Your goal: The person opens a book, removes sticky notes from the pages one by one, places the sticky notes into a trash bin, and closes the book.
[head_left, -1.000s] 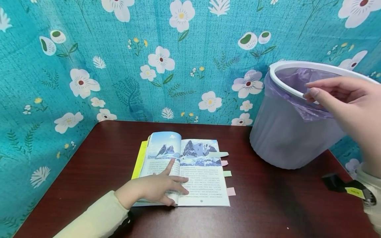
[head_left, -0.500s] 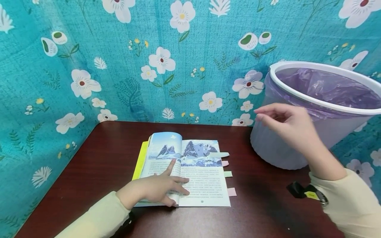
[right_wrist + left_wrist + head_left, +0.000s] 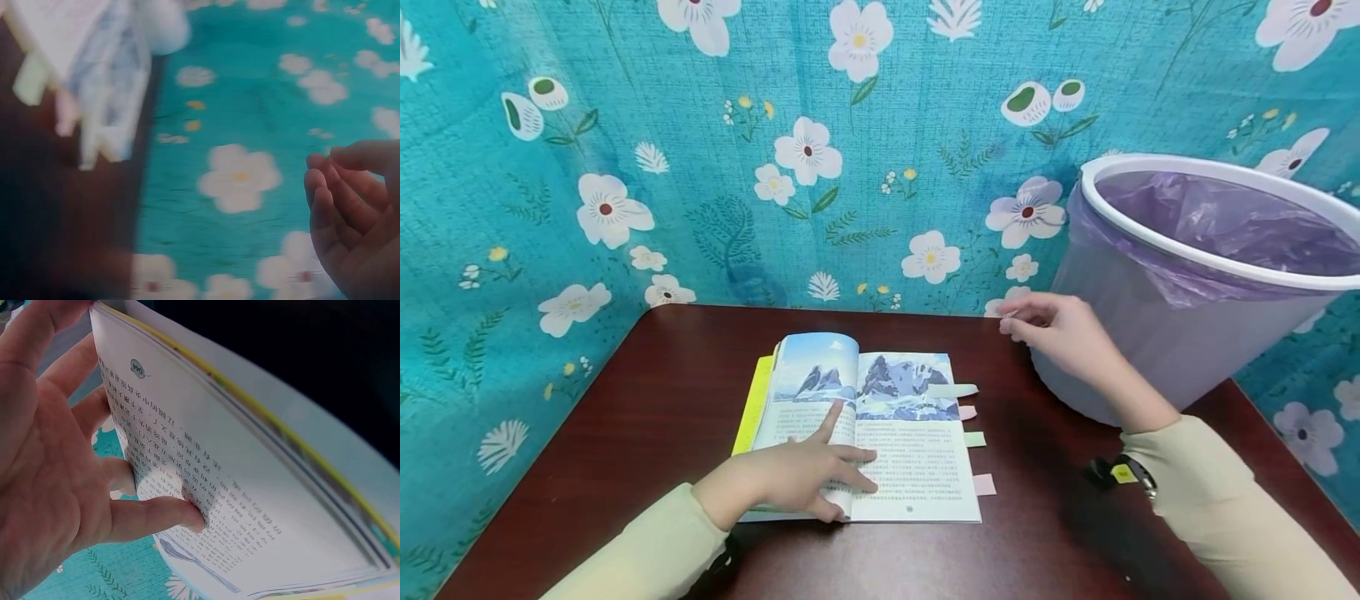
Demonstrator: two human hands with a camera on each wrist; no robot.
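An open book [image 3: 917, 467] with mountain pictures lies on the table. My left hand [image 3: 801, 471] rests across its gutter with spread fingers, holding the pages down. In the left wrist view, that hand [image 3: 56, 462] touches the printed page [image 3: 206, 469]. Sticky tabs stick out from the book's right edge: a pale green tab [image 3: 955, 389], a small pink tab [image 3: 967, 412], a green tab [image 3: 974, 438] and a larger pink tab [image 3: 984, 484]. My right hand [image 3: 1060, 329] is in the air right of the book, fingers loosely curled, thumb near the fingertips, nothing visible between them.
A grey trash bin [image 3: 1150, 333] lined with a purple bag [image 3: 1217, 217] stands at the right, behind my right hand. A yellow cover edge [image 3: 752, 408] shows under the book's left side. Behind the dark red table [image 3: 625, 433] hangs a floral teal cloth [image 3: 700, 167].
My right hand has come away from the trash bin's rim, moving left and down toward the book. My left hand and the book have stayed in place.
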